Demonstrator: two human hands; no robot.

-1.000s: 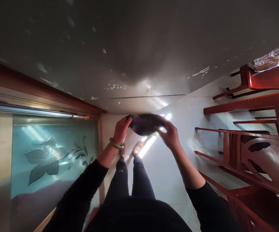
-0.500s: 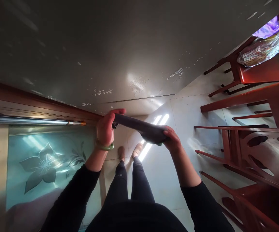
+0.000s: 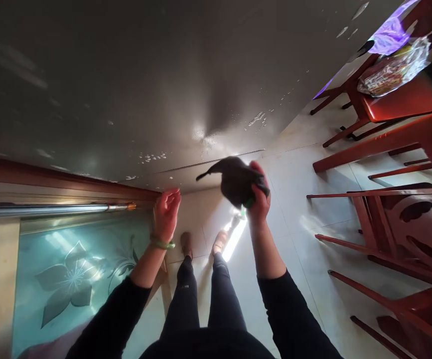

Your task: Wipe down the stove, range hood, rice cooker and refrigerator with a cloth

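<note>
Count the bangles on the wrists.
1: a green bangle around the wrist of the left hand. The wrist of the right hand, which holds a dark cloth, shows none. The black sleeves could hide more up the arms.

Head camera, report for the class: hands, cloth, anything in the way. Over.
Left hand open, empty. Right hand gripping dark cloth. Red wooden chairs off to the right, apart from both hands.

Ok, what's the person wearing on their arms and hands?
The left sleeve and right sleeve are black and end partway up the forearms. The left hand and right hand are bare, with no gloves or cables. Only the left wrist has a green bangle.
</note>
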